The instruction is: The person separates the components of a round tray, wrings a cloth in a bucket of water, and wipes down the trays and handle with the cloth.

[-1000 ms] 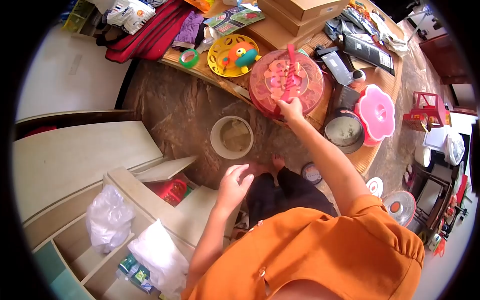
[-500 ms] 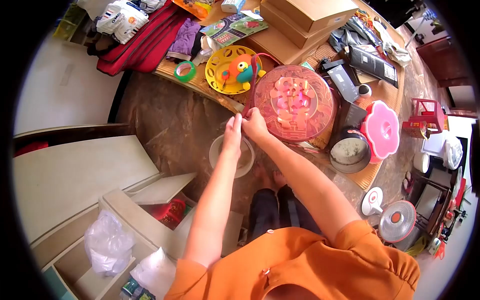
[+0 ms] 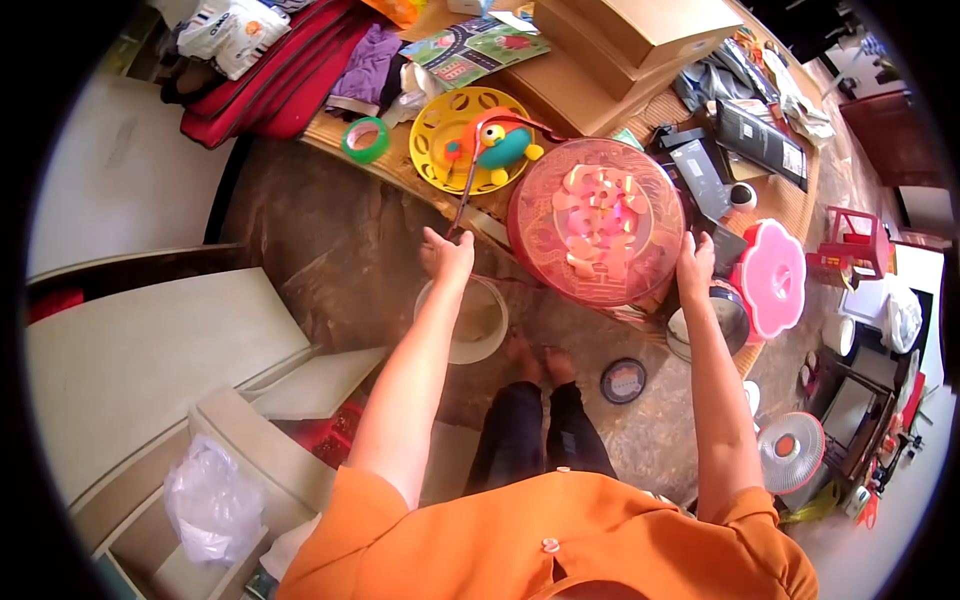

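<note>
A round red box point(image 3: 598, 222) with a patterned, see-through lid lies at the table's front edge. Its dark red handle point(image 3: 470, 190) has swung to the left, over a yellow basket point(image 3: 428, 150) that holds an orange and teal toy point(image 3: 503, 147). My left hand point(image 3: 447, 252) is at the lower end of the handle, fingers partly spread; whether it grips the handle is unclear. At the right rim of the box is my right hand point(image 3: 696, 265), its fingers against the side of the box.
Green tape point(image 3: 366, 140) lies left of the basket, cardboard boxes point(image 3: 630, 50) behind. A pink flower-shaped container point(image 3: 773, 280) and a round tin point(image 3: 728, 318) stand at the right. Below are a white bucket point(image 3: 480, 335) and an open cabinet point(image 3: 235, 420).
My right hand has left the handle and moved right to the box's far rim. The handle has swung over to the left, and my left hand has come up from the cabinet side to its end.
</note>
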The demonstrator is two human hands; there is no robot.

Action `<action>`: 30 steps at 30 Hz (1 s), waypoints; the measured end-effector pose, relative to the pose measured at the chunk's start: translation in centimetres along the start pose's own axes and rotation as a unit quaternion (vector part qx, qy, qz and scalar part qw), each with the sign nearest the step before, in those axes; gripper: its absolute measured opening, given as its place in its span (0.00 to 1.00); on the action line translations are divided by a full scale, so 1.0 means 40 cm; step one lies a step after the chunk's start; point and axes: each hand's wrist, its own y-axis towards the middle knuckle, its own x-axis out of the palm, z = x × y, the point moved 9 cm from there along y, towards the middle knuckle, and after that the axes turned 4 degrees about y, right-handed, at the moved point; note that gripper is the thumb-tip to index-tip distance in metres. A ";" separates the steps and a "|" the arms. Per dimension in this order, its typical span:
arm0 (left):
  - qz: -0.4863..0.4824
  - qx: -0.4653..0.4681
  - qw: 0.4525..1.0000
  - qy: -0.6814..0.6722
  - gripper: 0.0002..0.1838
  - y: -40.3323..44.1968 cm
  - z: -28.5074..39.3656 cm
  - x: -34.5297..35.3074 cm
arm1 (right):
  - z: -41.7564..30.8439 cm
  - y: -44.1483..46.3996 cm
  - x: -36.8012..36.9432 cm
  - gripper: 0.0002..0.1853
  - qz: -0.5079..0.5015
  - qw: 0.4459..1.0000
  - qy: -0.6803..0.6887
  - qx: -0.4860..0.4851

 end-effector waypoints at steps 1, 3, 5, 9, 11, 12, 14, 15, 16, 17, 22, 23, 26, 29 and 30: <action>0.105 0.034 0.989 0.097 0.38 -0.027 0.045 -0.051 | 0.066 0.027 0.037 0.31 -0.016 0.997 0.060 0.036; 0.082 0.240 0.965 -0.058 0.36 -0.081 0.172 -0.063 | 0.078 0.016 0.055 0.34 -0.042 0.984 0.138 0.108; -0.069 0.255 0.934 -0.239 0.32 -0.120 0.225 0.026 | 0.125 0.008 0.119 0.34 -0.134 0.924 0.285 0.215; -0.314 -0.060 0.874 -0.368 0.38 -0.127 0.170 0.227 | 0.171 -0.011 0.175 0.36 -0.158 0.814 0.395 0.396; -0.300 -0.017 0.872 -0.386 0.38 -0.132 0.184 0.238 | 0.150 -0.006 0.185 0.33 -0.155 0.823 0.417 0.353; -0.293 0.005 0.871 -0.394 0.38 -0.139 0.196 0.231 | 0.136 -0.006 0.188 0.32 -0.155 0.826 0.429 0.332; -0.276 0.033 0.879 -0.387 0.38 -0.154 0.203 0.225 | 0.157 -0.014 0.177 0.30 -0.130 0.835 0.406 0.349; -0.267 0.040 0.887 -0.374 0.39 -0.162 0.204 0.227 | 0.170 -0.013 0.173 0.29 -0.118 0.839 0.394 0.356; -0.257 0.047 0.895 -0.361 0.39 -0.167 0.204 0.227 | 0.180 -0.013 0.171 0.28 -0.108 0.842 0.383 0.363; -0.250 0.060 0.894 -0.366 0.42 -0.176 0.204 0.231 | 0.189 -0.006 0.172 0.27 -0.110 0.843 0.407 0.332; -0.195 0.105 0.908 -0.355 0.45 -0.217 0.243 0.188 | 0.182 -0.009 0.148 0.25 -0.109 0.848 0.425 0.297; -0.191 0.101 0.916 -0.340 0.45 -0.222 0.251 0.175 | 0.191 -0.005 0.149 0.25 -0.113 0.848 0.426 0.296; -0.165 0.134 0.922 -0.325 0.45 -0.261 0.306 0.102 | 0.156 -0.025 0.128 0.22 -0.109 0.822 0.458 0.319; -0.124 0.200 0.931 -0.279 0.44 -0.327 0.348 0.041 | 0.180 -0.036 0.112 0.23 -0.099 0.793 0.502 0.331; -0.099 0.231 0.937 -0.242 0.45 -0.354 0.367 0.018 | 0.160 -0.042 0.088 0.24 -0.106 0.798 0.508 0.307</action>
